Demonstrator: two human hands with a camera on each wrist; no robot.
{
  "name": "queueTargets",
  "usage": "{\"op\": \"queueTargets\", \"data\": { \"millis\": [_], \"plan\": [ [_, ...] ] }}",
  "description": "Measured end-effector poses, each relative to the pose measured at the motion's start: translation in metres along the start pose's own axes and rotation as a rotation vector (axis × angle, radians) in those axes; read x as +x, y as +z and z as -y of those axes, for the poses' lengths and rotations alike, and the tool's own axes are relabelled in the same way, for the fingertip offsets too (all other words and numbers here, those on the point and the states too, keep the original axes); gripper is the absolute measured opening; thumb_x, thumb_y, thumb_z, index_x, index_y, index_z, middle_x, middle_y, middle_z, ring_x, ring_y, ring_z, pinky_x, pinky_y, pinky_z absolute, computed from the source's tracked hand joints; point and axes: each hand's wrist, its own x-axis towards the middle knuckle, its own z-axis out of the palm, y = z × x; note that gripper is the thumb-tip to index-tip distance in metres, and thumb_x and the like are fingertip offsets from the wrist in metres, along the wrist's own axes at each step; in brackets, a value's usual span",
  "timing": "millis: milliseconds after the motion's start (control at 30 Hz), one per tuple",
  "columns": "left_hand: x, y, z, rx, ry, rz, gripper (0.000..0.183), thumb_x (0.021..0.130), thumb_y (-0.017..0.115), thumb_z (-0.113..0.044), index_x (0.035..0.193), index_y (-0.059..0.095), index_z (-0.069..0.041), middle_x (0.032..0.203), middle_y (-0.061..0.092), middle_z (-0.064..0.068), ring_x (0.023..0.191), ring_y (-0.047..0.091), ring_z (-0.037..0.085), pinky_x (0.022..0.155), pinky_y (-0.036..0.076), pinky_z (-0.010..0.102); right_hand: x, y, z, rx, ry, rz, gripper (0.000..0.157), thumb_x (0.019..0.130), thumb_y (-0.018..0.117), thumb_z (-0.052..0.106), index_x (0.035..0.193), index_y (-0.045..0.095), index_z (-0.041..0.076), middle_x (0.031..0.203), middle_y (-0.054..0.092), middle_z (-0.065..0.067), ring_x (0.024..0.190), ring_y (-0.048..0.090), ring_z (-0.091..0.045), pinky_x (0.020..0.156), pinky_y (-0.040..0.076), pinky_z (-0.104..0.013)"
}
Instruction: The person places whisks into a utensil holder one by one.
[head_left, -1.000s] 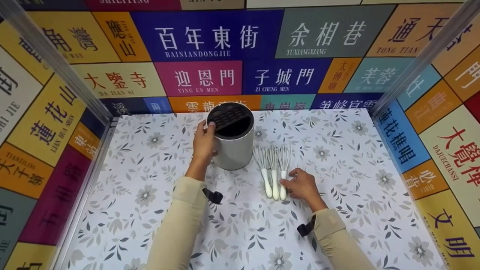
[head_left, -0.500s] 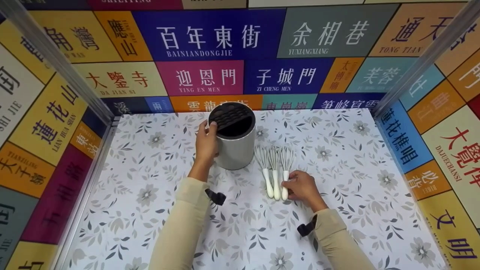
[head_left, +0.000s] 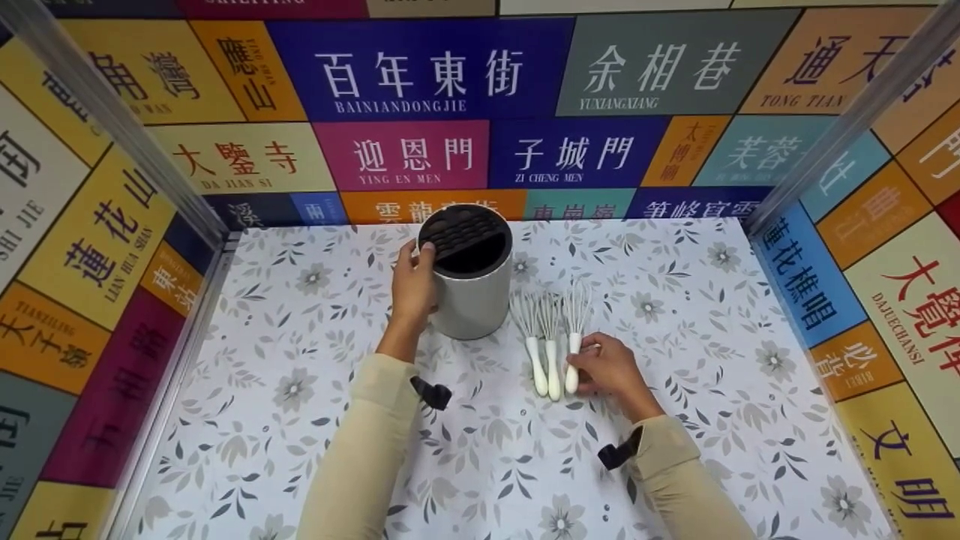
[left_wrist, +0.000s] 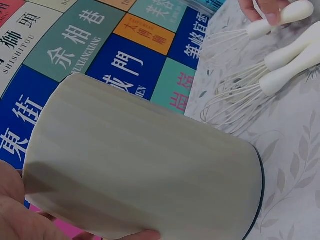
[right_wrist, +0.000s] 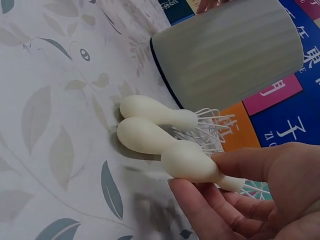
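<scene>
A grey cylindrical utensil holder (head_left: 471, 311) stands upright at the back middle, its black top (head_left: 459, 229) part slotted insert, part opening. My left hand (head_left: 412, 292) holds it by the left side, thumb at the rim and the other fingers partly hidden along the wall. To the holder's right lie two white-handled whisks (head_left: 538, 367), wire ends pointing away from me. Beside them, my right hand (head_left: 611, 369) pinches a third whisk (right_wrist: 187, 162) by its handle between thumb and fingers. In the right wrist view, that handle sits higher than its neighbours, with a shadow below.
A white cloth with grey flowers and leaves (head_left: 300, 450) covers the table. Panels printed with large characters (head_left: 412, 75) form walls at the back and both sides, joined by clear corner strips (head_left: 847, 120).
My right hand has taken hold of the rightmost whisk and shifted it slightly away from me and apart from the other two. The left hand keeps its grip on the utensil holder.
</scene>
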Motion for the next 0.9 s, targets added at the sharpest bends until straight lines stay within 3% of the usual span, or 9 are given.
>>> {"op": "queueTargets", "data": {
  "millis": [233, 500, 733, 900],
  "plan": [
    [0.000, 0.001, 0.001, 0.003, 0.014, -0.008, 0.056, 0.107, 0.046, -0.046, 0.155, 0.042, -0.018, 0.144, 0.053, 0.018, 0.131, 0.052, 0.032, 0.092, 0.054, 0.057, -0.002, -0.003, 0.008, 0.006, -0.021, 0.002, 0.038, 0.093, 0.074, 0.022, 0.123, 0.059, 0.004, 0.106, 0.068, -0.013, 0.075, 0.072, -0.020, 0.071, 0.063, -0.044],
    [-0.002, 0.001, -0.001, 0.008, -0.015, 0.007, 0.056, 0.106, 0.046, -0.048, 0.155, 0.041, -0.022, 0.146, 0.051, 0.015, 0.133, 0.050, 0.033, 0.080, 0.055, 0.065, -0.004, -0.002, 0.027, 0.079, -0.018, 0.024, 0.038, 0.093, 0.074, 0.019, 0.125, 0.057, 0.006, 0.104, 0.066, -0.012, 0.082, 0.073, -0.021, 0.071, 0.063, -0.042],
    [-0.001, 0.000, -0.001, 0.012, -0.022, 0.009, 0.058, 0.106, 0.045, -0.049, 0.156, 0.039, -0.022, 0.149, 0.049, 0.015, 0.135, 0.049, 0.033, 0.085, 0.054, 0.065, -0.006, -0.003, 0.043, 0.123, -0.065, 0.052, 0.038, 0.093, 0.073, 0.015, 0.125, 0.056, 0.003, 0.100, 0.063, -0.011, 0.085, 0.073, -0.023, 0.075, 0.062, -0.046],
    [-0.002, 0.000, -0.001, 0.011, -0.016, 0.004, 0.057, 0.106, 0.046, -0.049, 0.156, 0.040, -0.022, 0.149, 0.049, 0.016, 0.135, 0.049, 0.034, 0.084, 0.055, 0.065, -0.005, -0.005, 0.052, 0.106, -0.081, 0.057, 0.042, 0.093, 0.075, 0.020, 0.127, 0.056, 0.004, 0.102, 0.064, -0.011, 0.086, 0.073, -0.023, 0.072, 0.063, -0.042]
  ]
}}
